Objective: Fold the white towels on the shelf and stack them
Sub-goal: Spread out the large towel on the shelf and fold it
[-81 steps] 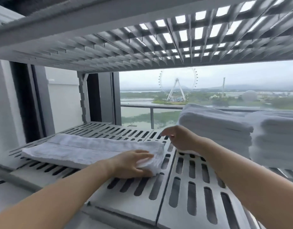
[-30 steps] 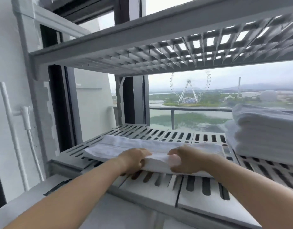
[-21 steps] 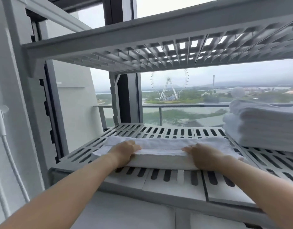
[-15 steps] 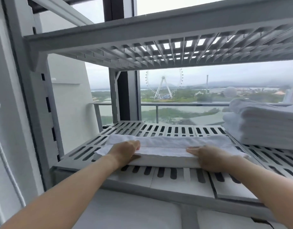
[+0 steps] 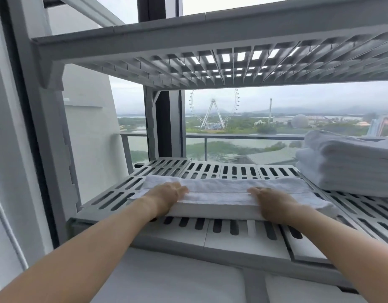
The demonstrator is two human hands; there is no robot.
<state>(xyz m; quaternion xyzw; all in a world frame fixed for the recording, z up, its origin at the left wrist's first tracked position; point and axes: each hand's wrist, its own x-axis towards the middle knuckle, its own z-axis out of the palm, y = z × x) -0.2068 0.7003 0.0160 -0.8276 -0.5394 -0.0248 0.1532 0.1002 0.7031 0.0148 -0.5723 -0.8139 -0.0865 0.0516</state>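
Right hand (image 5: pixel 274 204) has joined left hand (image 5: pixel 167 195) on folded white terry towel (image 5: pixel 221 191); fingers flat, pressing. Best: sweep outward toward 9 and 3 o'clock, keeping edges aligned.

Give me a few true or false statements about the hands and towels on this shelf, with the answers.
1. The left hand and right hand both rest on the towel. True.
2. The towel lies on top of the stack. False: it lies on the shelf, left of the stack.
3. A Ferris wheel shows in the distance. True.
4. The towel hangs over the shelf's front edge. False: bare shelf shows in front of it.
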